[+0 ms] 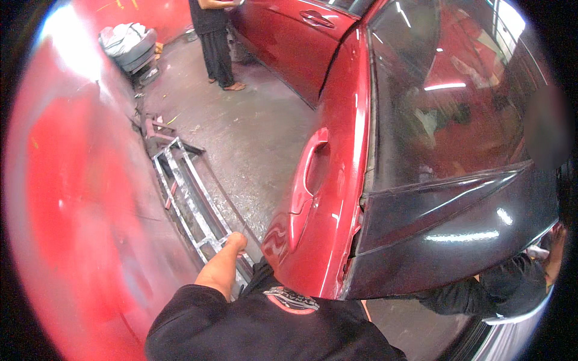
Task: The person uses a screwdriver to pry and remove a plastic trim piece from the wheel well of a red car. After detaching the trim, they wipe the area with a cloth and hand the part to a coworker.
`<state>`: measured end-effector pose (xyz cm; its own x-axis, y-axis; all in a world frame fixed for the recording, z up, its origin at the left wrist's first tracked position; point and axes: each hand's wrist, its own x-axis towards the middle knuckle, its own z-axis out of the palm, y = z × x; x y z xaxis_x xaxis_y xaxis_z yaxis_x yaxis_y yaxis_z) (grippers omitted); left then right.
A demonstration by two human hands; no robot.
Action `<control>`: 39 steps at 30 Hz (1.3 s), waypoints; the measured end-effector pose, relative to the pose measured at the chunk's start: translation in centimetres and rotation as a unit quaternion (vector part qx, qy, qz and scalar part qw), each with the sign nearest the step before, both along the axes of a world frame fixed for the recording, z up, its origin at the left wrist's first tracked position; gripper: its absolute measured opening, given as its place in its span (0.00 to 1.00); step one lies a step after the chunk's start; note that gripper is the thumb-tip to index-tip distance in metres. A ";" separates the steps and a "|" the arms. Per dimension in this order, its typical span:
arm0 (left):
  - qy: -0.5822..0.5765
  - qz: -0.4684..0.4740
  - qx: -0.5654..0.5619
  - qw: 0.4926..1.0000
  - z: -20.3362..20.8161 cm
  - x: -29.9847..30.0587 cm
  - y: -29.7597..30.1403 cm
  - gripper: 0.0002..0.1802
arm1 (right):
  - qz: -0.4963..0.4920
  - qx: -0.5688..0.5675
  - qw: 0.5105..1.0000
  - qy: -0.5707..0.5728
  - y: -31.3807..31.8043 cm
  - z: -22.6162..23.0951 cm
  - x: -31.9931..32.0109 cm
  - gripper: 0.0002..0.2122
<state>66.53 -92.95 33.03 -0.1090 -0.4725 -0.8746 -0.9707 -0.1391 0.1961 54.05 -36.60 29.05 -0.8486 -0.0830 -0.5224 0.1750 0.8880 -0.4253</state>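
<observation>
My left hand (236,243) reaches forward at the lower middle, above a long metal frame on the floor. Its fingers look curled closed, and what they hold, if anything, is hidden. My right hand is out of view. Directly ahead of my body stands a glossy red car door (337,228) with a red door handle (304,189). Its window glass (445,102) shows reflections, and a dark, shiny panel (451,234) lies below it. The door covers the area to the right of my body.
The metal frame (198,213) lies along a red-stained wall (72,210) at the left. Another red door (283,36) stands beyond. A person (214,54) in dark clothes stands at the back. At the right edge, a second person (515,283) is partly hidden. A loaded grey bin (132,54) sits far left.
</observation>
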 end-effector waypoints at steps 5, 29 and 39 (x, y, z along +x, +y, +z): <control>0.014 -0.089 -0.002 0.996 0.1 -0.6 -2.2 0.10 | -0.030 0.018 0.999 0.041 1.9 -4.6 5.3 0.22; -0.005 -0.328 0.022 0.944 -1.9 -9.4 2.5 0.10 | -0.024 -0.155 0.986 -0.063 -16.6 12.1 -10.3 0.26; -0.048 -0.305 0.038 0.950 0.3 -8.4 3.3 0.11 | -0.136 -0.069 0.975 -0.162 -9.7 4.6 -11.1 0.23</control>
